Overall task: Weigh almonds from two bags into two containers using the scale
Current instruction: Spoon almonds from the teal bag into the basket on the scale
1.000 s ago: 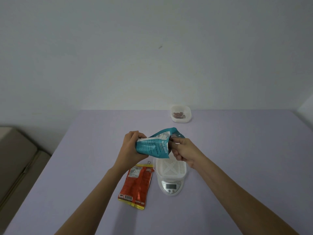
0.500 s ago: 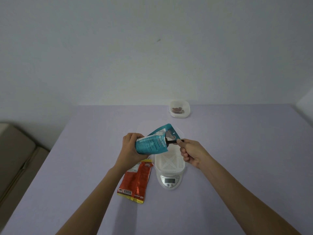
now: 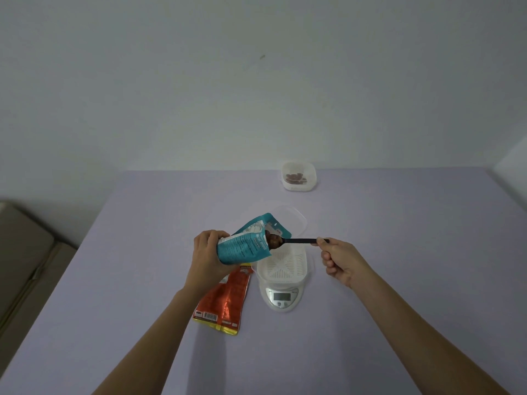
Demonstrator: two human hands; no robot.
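Note:
My left hand (image 3: 209, 256) grips a teal bag (image 3: 245, 245), tilted with its mouth to the right, above the table. My right hand (image 3: 339, 262) pinches the handle of a black spoon (image 3: 299, 241). The spoon's bowl sits at the bag's mouth, heaped with brown almonds (image 3: 274, 241). Below them a white slotted container (image 3: 283, 265) stands on the white scale (image 3: 282, 299). An orange bag (image 3: 225, 300) lies flat left of the scale.
A second white container (image 3: 299, 178) holding a few almonds stands at the table's far edge. A clear lid (image 3: 296, 220) lies behind the scale. The lilac table (image 3: 399, 223) meets a wall at the back; a beige couch (image 3: 20, 266) is at left.
My right hand has drawn the spoon rightward out of the teal bag, and almonds now show on it. The camera view has shifted slightly.

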